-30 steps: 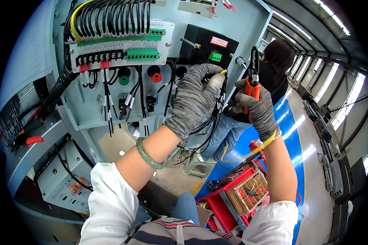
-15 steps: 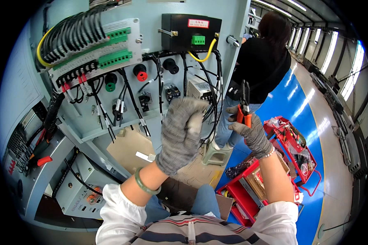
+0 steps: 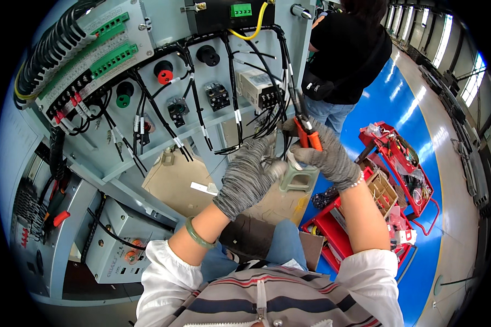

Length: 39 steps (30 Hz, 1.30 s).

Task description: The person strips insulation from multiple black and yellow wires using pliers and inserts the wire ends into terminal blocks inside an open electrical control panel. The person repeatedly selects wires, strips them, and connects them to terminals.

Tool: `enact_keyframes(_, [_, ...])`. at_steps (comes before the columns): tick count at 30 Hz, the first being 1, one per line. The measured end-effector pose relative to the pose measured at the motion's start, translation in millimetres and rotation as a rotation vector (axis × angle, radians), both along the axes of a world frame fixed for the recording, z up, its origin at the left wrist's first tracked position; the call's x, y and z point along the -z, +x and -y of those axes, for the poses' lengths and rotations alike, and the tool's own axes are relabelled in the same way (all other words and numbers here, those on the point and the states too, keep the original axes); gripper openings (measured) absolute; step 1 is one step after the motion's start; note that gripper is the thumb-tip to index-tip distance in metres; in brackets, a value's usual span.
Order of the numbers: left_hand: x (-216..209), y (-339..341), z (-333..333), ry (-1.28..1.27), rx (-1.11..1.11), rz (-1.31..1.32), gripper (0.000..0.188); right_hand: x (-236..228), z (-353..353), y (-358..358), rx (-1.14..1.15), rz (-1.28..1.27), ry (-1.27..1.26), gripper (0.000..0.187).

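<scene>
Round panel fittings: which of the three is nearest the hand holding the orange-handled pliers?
The black fitting, rightmost of the three; the red fitting and green fitting sit farther left, away from the right hand.

Two hands in grey knitted gloves (image 3: 248,177) (image 3: 328,159) are counted at centre; one pair of orange-handled metal pliers (image 3: 315,140), at two o'clock. Three round panel fittings are listed from ten to near twelve: one green (image 3: 124,94), one red (image 3: 164,71), one black (image 3: 208,55). One green terminal block (image 3: 241,10) is recorded at twelve; one pale-green plastic stool (image 3: 299,181), between three and four; one green bangle (image 3: 199,233), at seven.
</scene>
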<state>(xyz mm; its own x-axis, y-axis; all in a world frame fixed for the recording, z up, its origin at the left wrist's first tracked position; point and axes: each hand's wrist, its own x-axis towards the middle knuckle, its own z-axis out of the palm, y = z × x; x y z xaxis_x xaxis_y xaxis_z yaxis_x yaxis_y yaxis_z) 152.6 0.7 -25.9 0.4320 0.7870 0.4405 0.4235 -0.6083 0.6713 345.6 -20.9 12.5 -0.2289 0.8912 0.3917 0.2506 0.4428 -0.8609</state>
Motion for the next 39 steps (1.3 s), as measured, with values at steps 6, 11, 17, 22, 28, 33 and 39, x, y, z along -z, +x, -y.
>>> enact_keyframes(6, [21.2, 8.2, 14.1, -0.051, 0.200, -0.056, 0.042, 12.2, 25.3, -0.7, -0.144, -0.133, -0.236, 0.055])
enact_keyframes(11, [37.1, -7.1, 16.2, -0.167, 0.271, 0.039, 0.027, 55.4, 48.2, 4.3, -0.167, -0.465, -0.297, 0.060])
enact_keyframes(17, [25.5, -38.8, 27.3, 0.213, -0.015, -0.016, 0.018, 81.9, 67.7, 6.3, -0.049, -0.250, -0.300, 0.059])
enact_keyframes(22, [14.9, -69.4, 41.2, -0.013, -0.007, -0.009, 0.022, 84.0, 82.7, -28.5, -0.250, -0.686, -0.409, 0.058])
enact_keyframes(28, [-5.7, -77.5, 57.0, -0.246, 0.074, 0.038, 0.022, 72.6, 56.1, -42.6, -0.261, -0.666, -0.301, 0.060])
enact_keyframes(33, [7.4, -65.1, 58.2, -0.436, 0.031, 0.150, 0.037, 100.2, 76.8, -38.0, -0.391, -0.671, -0.498, 0.059])
enact_keyframes(39, [42.1, -41.2, 45.1, -0.657, 0.127, 0.397, 0.042, 184.3, 129.7, -37.2, -0.437, -0.724, -0.692, 0.069])
